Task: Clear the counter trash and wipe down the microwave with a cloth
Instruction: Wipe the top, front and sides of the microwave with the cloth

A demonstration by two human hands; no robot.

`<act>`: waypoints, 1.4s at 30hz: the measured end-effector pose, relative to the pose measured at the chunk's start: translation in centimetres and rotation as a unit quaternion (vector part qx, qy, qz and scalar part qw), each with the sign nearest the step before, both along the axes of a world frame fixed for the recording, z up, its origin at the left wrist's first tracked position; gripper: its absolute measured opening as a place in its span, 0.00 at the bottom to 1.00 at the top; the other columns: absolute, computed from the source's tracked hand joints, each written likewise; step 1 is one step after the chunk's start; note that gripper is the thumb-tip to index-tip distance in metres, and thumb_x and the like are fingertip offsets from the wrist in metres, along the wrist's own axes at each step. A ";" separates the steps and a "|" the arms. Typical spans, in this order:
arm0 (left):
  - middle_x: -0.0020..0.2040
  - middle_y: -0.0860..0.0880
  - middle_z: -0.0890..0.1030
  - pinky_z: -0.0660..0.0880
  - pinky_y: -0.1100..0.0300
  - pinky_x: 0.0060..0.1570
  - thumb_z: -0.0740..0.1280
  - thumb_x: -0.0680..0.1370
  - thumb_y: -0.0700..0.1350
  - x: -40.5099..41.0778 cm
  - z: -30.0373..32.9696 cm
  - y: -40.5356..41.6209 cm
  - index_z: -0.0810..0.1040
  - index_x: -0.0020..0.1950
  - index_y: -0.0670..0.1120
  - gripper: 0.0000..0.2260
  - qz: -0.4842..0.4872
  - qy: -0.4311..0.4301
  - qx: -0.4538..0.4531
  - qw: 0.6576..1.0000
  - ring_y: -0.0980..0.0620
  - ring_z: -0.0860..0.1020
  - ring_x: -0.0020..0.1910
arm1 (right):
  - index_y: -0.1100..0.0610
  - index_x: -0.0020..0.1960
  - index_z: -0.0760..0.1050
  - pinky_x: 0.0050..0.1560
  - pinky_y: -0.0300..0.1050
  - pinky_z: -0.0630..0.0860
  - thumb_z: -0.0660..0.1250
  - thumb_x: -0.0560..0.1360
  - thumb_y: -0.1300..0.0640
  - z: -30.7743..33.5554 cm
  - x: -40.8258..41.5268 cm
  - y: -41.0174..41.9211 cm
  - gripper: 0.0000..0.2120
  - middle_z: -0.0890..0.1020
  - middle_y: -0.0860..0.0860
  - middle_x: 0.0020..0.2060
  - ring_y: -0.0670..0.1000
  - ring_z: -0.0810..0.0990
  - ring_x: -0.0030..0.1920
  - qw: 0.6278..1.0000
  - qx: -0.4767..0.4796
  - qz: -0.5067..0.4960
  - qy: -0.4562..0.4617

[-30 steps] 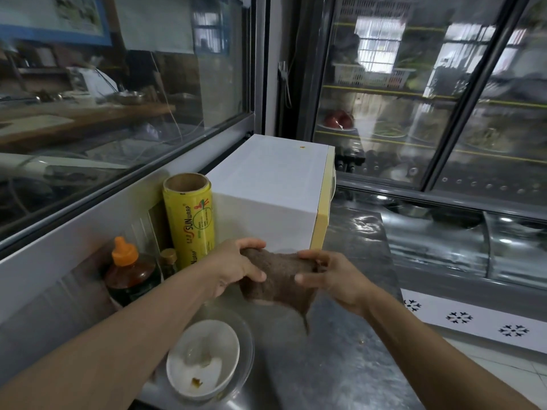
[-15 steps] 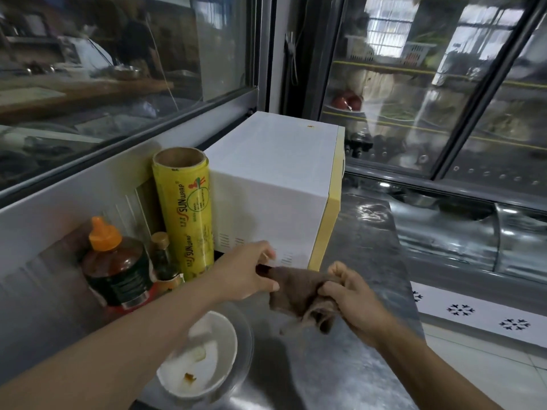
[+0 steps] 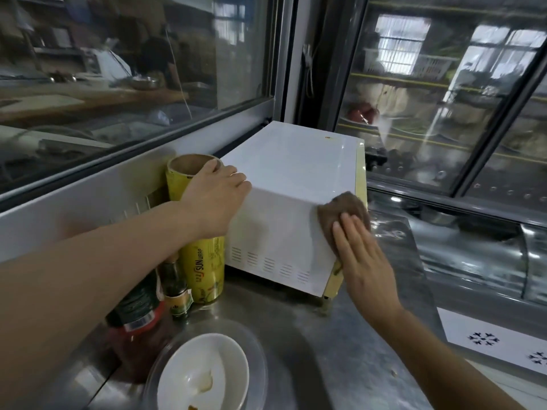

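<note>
A white microwave (image 3: 293, 173) with a pale yellow front stands on the steel counter (image 3: 310, 350), its side panel facing me. My right hand (image 3: 361, 255) lies flat with fingers together, pressing a brown cloth (image 3: 340, 208) against the upper right corner of that side panel. My left hand (image 3: 216, 196) rests on the microwave's top left corner, bracing it and holding nothing.
A yellow cling-wrap roll (image 3: 201, 255) stands upright against the microwave's left side. Two sauce bottles (image 3: 174, 285) (image 3: 136, 327) stand in front of it. A white bowl (image 3: 201, 374) with food scraps sits in a clear dish at the near edge. Glass display fridges rise behind.
Both hands held the cloth in front of the microwave. The left hand has let go and moved onto the top corner; the right hand has carried the cloth up onto the side panel.
</note>
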State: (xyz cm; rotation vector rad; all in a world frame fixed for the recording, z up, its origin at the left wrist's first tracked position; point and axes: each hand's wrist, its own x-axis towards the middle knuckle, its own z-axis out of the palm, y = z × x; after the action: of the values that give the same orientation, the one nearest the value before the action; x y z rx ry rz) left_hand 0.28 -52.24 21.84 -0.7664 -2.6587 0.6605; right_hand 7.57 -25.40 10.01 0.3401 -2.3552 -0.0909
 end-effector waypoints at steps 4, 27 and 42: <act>0.67 0.49 0.68 0.55 0.48 0.69 0.68 0.70 0.58 -1.3 0.4 -0.3 0.64 0.68 0.47 0.31 0.009 0.018 -0.065 0.998 0.48 0.61 0.70 | 0.59 0.75 0.53 0.75 0.55 0.46 0.51 0.74 0.60 -2.6 -1.8 0.7 0.29 0.59 0.55 0.74 0.54 0.47 0.77 0.986 0.164 -0.021 -0.035; 0.57 0.52 0.77 0.74 0.51 0.52 0.74 0.61 0.66 -5.0 1.3 -1.0 0.69 0.66 0.53 0.38 -0.008 -0.018 -0.132 0.991 0.49 0.72 0.56 | 0.57 0.74 0.57 0.74 0.56 0.49 0.55 0.75 0.59 -6.2 -4.2 1.8 0.27 0.54 0.54 0.76 0.56 0.47 0.77 0.957 0.274 0.028 0.089; 0.70 0.50 0.69 0.66 0.51 0.63 0.73 0.61 0.67 -5.5 4.2 -1.6 0.60 0.74 0.53 0.47 -0.009 -0.111 -0.041 0.993 0.47 0.67 0.68 | 0.57 0.76 0.54 0.76 0.53 0.41 0.59 0.72 0.56 -3.2 -6.9 -3.1 0.33 0.45 0.51 0.77 0.54 0.46 0.77 0.954 0.286 0.051 0.072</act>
State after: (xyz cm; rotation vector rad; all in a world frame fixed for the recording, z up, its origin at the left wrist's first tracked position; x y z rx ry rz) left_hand -5.20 -53.82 26.01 -0.9364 -2.8333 0.7234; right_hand 0.67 -28.46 6.80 0.7069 -2.1227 -0.7317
